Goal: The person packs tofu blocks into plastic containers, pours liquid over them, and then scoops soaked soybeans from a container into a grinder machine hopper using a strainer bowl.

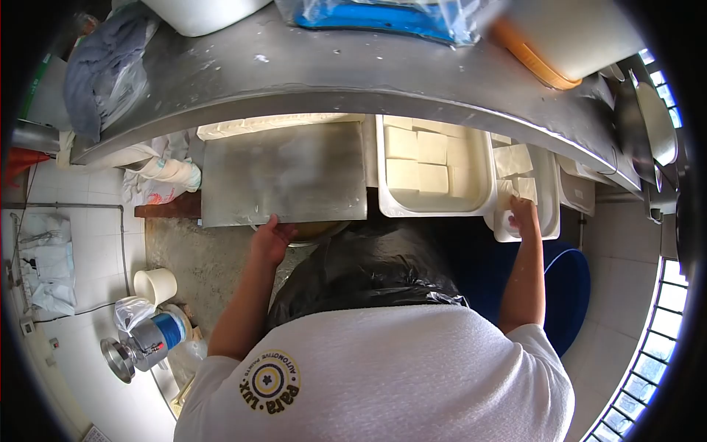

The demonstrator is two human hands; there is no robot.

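Note:
My left hand (274, 239) is at the near edge of a flat metal sheet (283, 177), with the thumb on the edge and the other fingers curled beneath it. My right hand (524, 215) reaches into a narrower white tub (549, 221) on the right. Its fingers are closed on a white tofu block (505, 193); the hand hides part of the grip. Other tofu blocks (513, 159) lie behind it in this tub. Between my hands stands a larger white tub (438, 208) with rows of tofu blocks (433, 147).
A steel shelf (309, 70) overhangs the tubs and hides their far ends. On it are a grey cloth (107, 62), a blue tray in plastic (375, 16) and a white container (574, 37). A blue barrel (578, 283) stands below right. A machine (151, 342) is at left.

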